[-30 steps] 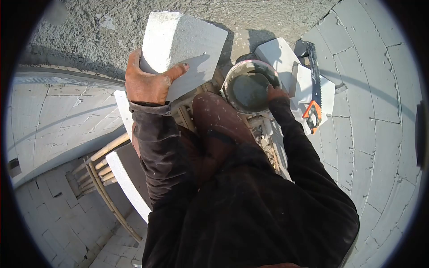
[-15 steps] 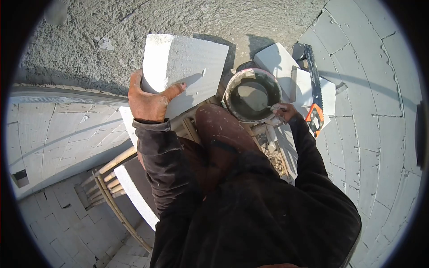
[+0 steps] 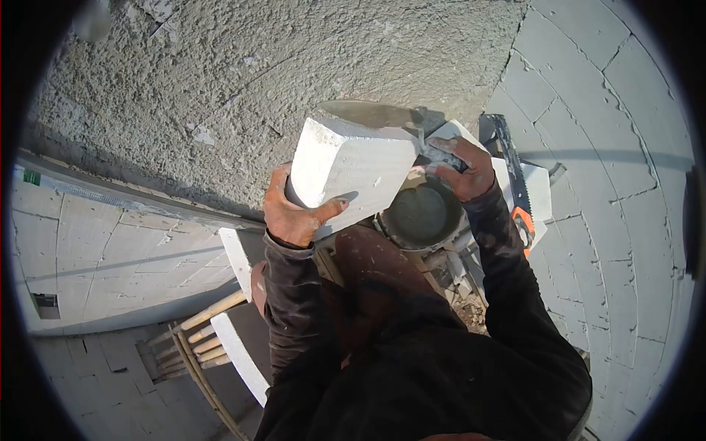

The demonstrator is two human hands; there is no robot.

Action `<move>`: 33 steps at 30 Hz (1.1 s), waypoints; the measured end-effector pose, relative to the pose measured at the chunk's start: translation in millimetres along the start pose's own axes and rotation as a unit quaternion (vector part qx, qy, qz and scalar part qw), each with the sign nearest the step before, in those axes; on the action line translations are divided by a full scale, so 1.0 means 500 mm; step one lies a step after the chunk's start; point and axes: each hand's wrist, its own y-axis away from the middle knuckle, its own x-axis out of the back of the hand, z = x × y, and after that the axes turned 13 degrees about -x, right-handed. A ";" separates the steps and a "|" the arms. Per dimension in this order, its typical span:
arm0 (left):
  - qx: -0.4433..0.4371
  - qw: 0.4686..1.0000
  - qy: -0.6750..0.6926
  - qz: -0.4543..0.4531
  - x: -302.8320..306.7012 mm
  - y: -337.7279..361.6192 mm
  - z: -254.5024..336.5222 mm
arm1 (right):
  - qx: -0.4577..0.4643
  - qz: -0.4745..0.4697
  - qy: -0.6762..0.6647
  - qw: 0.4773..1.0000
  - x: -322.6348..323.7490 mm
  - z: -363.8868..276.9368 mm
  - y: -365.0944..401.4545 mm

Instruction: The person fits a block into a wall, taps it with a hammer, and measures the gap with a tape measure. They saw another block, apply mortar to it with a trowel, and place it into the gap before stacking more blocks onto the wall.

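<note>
A white lightweight concrete block (image 3: pixel 364 173) is tilted up in front of me. My left hand (image 3: pixel 298 213) grips its left end, the thumb pressed over the near face. In my right hand (image 3: pixel 465 167) is the handle of a trowel (image 3: pixel 371 114), fingers wrapped round it. The trowel's blade lies along the block's far upper edge; whether it touches cannot be told. Just below my right hand stands a bucket (image 3: pixel 382 224) with grey wet mortar (image 3: pixel 418 213) in it, partly hidden by the block.
A handsaw (image 3: pixel 512 162) with an orange handle leans on white block pieces (image 3: pixel 540 192) at the right. Rough plastered wall (image 3: pixel 220 95) rises ahead, and block walls (image 3: pixel 588 242) stand at the right. Bamboo poles (image 3: pixel 209 345) and more white blocks (image 3: pixel 239 356) are at lower left.
My right hand has risen from the bucket's rim to the block's right end, bringing the trowel into view. The block has been tilted and shifted right in my left hand.
</note>
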 end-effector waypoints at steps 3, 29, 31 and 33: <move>-0.013 0.999 0.046 0.022 -0.004 -0.001 -0.010 | 0.022 0.035 0.022 0.999 -0.033 0.002 0.027; -0.087 0.990 0.002 0.109 0.033 -0.007 0.006 | -0.359 0.013 0.371 0.857 -0.030 0.263 0.266; -0.060 0.992 -0.013 0.113 0.029 0.000 0.018 | -0.392 -0.096 0.414 0.816 -0.081 0.281 0.241; -0.071 0.988 -0.020 0.137 0.025 -0.001 0.038 | -0.367 -0.143 0.454 0.799 -0.155 0.348 0.228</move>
